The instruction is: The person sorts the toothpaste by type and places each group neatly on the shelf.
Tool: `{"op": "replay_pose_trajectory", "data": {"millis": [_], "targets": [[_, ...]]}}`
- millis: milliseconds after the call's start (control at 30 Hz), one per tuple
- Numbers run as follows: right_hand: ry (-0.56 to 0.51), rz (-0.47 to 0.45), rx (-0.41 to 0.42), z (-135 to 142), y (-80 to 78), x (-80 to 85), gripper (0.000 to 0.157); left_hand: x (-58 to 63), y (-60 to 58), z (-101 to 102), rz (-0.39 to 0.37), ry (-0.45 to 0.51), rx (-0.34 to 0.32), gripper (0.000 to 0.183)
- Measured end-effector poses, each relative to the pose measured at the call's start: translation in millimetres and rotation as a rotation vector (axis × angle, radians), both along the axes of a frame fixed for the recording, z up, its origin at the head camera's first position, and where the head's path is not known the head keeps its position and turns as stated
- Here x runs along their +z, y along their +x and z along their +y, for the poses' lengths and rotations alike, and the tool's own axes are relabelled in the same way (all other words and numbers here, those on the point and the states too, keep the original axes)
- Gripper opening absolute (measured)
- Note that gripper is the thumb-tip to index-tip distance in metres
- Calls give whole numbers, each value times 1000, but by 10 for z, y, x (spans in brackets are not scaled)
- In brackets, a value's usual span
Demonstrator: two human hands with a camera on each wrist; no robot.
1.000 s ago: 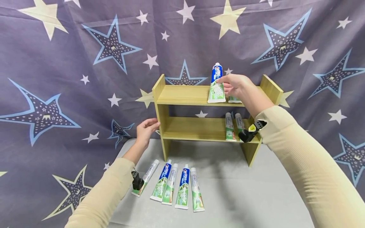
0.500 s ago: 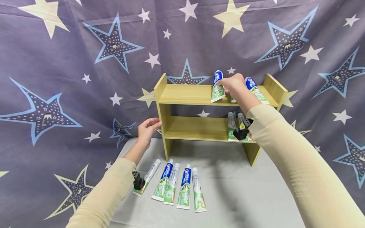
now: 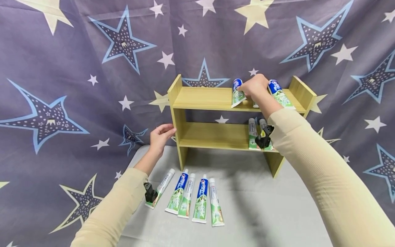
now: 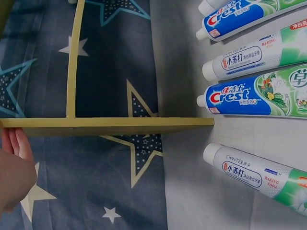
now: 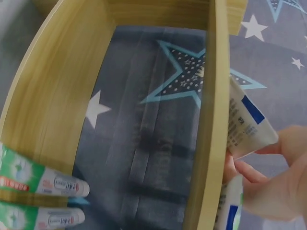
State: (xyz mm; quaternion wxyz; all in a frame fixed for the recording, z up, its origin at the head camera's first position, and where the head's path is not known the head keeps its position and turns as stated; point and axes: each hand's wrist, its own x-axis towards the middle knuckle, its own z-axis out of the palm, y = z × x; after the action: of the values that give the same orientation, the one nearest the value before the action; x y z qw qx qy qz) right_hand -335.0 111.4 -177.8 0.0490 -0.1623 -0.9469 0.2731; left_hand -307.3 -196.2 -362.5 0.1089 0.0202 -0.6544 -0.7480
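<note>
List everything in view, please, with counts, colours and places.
table: 1, light grey, foreground
rack: 1, pale wood, on the table
backdrop: 1, starry purple-grey, behind
Crest tubes: 2, blue/green, table
white tubes: 3, white/green, table
lower tubes: 2, white/green, lower shelf
upper tube: 1, blue/green, upper shelf
half-hidden tube: 1, green end visible, upper shelf
held tube: 1, blue/green, in right hand
wrist cameras: 2, black, on sleeves
sleeves: 2, cream, foreground
left hand: 1, touching rack's left side
right hand: 1, upper shelf

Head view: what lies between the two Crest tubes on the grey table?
One white-and-green toothpaste tube lies between them; the head and left wrist views both show it.
</note>
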Motion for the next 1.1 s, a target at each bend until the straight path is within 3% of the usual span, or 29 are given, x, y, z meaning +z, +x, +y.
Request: {"op": "replay_pose_trajectory", "data": {"millis": [100,233,500,667,767,1100], "targets": [[131,27,67,14,20,4,65,15,-5,4,4,4,1,21],[178,102,131,53,62,-39,39,-3,3,28,-15,2,-1,21],[-83,164,118,141,156,-78,36,-46,16,38,-30,5,1,21],[-155,185,96,196,253,-43,39,-29,20,31,-19,0,10,24],[-210,209,98,238,366,-30,39,-16,25,25,-21,0,13,25],[-349,337,225,511,794,5,44,13,20,4,-19,-11,23,31]]}}
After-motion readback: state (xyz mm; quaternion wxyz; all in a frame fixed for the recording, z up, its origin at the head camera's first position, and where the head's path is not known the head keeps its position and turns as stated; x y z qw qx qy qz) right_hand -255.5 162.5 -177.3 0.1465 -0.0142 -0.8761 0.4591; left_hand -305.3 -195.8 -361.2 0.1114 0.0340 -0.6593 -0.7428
